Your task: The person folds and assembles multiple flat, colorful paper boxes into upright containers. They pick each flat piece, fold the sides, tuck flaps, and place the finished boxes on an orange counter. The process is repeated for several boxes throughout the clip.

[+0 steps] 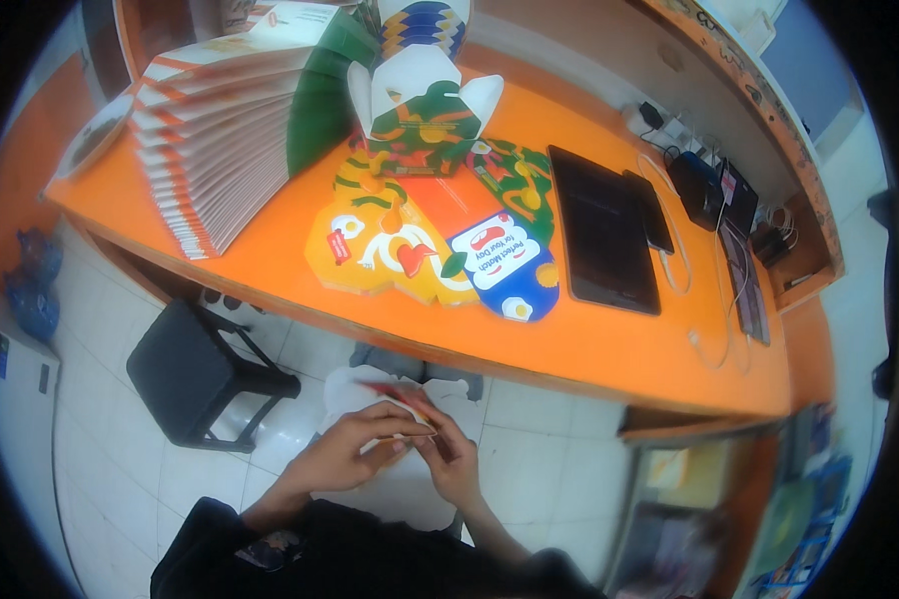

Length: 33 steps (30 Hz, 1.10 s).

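Over my lap, a white die-cut card box blank (346, 397) lies spread out, its plain side up. A red printed piece, blurred, rises from it between my fingers; I cannot tell whether it is a folded flap of the blank. My left hand (355, 449) is closed on it, fingers pointing right. From the other side my right hand (453, 467) pinches at the same place, so the two hands nearly touch. On the orange table ahead stands a folded food box (428, 120) with open white flaps. Flat colourful printed blanks (400, 255) lie before it.
A long fanned stack of box blanks (240, 140) covers the table's left side. To the right lie a dark tablet (604, 230), a phone (648, 210) and white cables (681, 270). A black stool (195, 369) stands left below the table edge (449, 354).
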Available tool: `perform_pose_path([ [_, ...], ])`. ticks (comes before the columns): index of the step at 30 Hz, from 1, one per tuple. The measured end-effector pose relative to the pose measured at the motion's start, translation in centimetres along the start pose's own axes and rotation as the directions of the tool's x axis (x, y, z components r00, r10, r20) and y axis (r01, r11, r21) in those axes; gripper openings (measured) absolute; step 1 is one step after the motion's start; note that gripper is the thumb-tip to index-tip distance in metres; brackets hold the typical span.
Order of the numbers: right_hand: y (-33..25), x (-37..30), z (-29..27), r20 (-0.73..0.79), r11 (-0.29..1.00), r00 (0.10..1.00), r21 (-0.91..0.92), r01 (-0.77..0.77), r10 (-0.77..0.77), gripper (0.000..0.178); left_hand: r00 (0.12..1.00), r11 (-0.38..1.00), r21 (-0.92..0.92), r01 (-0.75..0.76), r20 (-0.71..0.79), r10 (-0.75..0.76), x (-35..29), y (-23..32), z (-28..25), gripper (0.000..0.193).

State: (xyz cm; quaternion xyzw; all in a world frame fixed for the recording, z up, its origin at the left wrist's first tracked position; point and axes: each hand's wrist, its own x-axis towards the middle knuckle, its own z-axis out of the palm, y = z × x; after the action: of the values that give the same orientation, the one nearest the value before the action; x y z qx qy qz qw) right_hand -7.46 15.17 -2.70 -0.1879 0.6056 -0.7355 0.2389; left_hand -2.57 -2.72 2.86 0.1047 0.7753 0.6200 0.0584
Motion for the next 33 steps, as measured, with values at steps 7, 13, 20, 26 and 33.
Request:
perform_pose_path([
  [7,0.2,-0.1,-0.1,-0.052,0.973,0.999,-0.229,-0.023,0.011,0.027,0.966,0.986,0.064,0.157,-0.219,-0.139,0.9,0.2,0.3,0.037],
  [13,1.3,0.8,-1.9,-0.330,0.894,0.943,-0.406,-0.187,0.048,0.020,0.873,0.953,0.134,0.273,-0.450,-0.187,0.8,0.1,0.6,0.047],
  [20,1.0,2.0,-3.2,-0.491,0.996,0.866,-0.042,0.080,-0.090,0.018,0.960,0.765,-0.613,0.197,-0.037,-0.276,-0.6,-2.1,3.8,0.057],
  [26,2.2,2.1,-1.1,-0.494,0.988,0.858,-0.116,0.098,-0.143,0.019,0.972,0.633,-0.750,0.191,0.054,-0.229,-1.3,-4.0,5.3,0.062],
  [33,3.0,2.1,-0.9,-0.306,0.947,0.905,-0.217,0.237,-0.297,0.019,0.868,0.680,-0.667,0.305,-0.099,-0.487,-0.4,-4.2,4.8,0.044],
])
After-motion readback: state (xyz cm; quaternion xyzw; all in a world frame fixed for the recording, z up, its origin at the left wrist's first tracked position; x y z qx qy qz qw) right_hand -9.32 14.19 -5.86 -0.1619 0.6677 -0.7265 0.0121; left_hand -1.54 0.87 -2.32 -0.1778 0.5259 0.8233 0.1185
